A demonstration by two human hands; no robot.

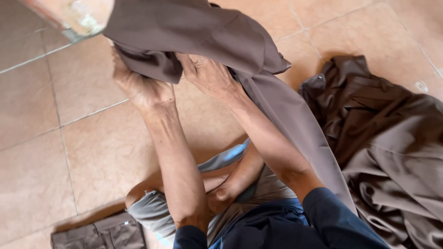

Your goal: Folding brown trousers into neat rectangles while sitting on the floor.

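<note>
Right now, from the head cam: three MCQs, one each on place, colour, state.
1. Where is the heap of brown clothes?
A. on the person's right
B. on the person's left
C. on a table

2. What colour is the floor?
A. blue
B. tan
C. black

3. What are both hands doing?
A. resting on the floor
B. holding a phone
C. gripping cloth

A: the heap lies right of the arms.
B: the tiles are tan.
C: left hand and right hand clutch the grey-brown cloth.

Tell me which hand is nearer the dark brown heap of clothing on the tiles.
Right. The right hand grips the grey-brown garment closer to the dark brown heap; the left hand holds the same garment farther away.
</note>
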